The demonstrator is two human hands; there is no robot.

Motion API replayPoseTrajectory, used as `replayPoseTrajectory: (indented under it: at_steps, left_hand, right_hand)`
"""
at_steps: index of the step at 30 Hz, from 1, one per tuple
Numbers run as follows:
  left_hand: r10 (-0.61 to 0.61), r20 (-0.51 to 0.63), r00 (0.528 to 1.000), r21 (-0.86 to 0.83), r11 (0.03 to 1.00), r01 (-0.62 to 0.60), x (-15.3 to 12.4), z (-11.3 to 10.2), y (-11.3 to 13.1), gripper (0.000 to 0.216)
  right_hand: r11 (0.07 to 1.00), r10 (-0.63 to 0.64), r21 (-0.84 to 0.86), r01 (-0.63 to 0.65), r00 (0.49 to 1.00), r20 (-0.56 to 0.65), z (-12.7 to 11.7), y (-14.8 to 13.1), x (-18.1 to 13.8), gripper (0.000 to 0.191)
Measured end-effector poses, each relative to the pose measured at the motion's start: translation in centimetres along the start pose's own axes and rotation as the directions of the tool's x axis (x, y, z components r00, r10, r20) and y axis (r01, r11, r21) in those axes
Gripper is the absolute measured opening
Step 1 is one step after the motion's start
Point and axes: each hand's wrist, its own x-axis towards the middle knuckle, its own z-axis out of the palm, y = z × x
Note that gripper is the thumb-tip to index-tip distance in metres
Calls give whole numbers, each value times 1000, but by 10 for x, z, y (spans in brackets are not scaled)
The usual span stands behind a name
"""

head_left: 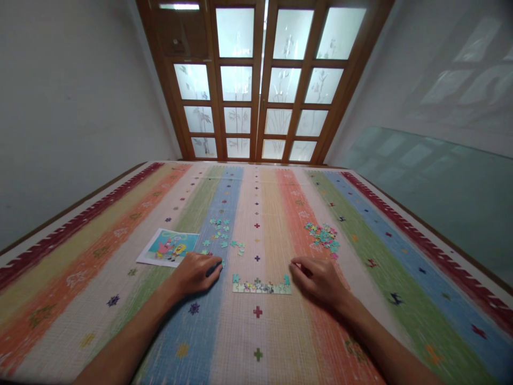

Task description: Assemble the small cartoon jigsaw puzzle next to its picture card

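Note:
A short row of joined puzzle pieces (pixel 261 286) lies on the striped mat (pixel 256 331) between my hands. My left hand (pixel 196 274) rests palm down to the left of it, fingers curled toward a loose piece by its fingertips; whether it grips anything is hidden. Just right of the row, my right hand (pixel 318 279) lies on the mat with its fingers bent and pinched together near the row's end. Loose turquoise pieces (pixel 222 235) are scattered beyond my left hand. A denser pile of pieces (pixel 323 236) sits beyond my right hand.
A cartoon reference picture (pixel 168 247) lies flat at the left of the loose pieces. Wooden doors with frosted glass panes (pixel 260 85) stand at the far end. Grey walls close in on both sides, with a glass sheet (pixel 433 182) leaning at the right.

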Motion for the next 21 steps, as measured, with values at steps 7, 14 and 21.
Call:
replayPoseTrajectory:
  at_steps: [7,14,21]
  left_hand:
    - [-100,90,991,-2,995,100,-1,-13,2,27]
    - [-280,144,949,-6,959,284,4,-8,4,34]
    - [-330,173,928,-72,936,346,8,-4,7,33]
  right_hand:
    - [993,-76,-95,69,995,-72,-3,-3,0,22]
    - [990,-110,-92,103,991,-78,-5,-4,-2,20]
    - [988,-144,-77,136,984,-103,-8,-9,1,18]
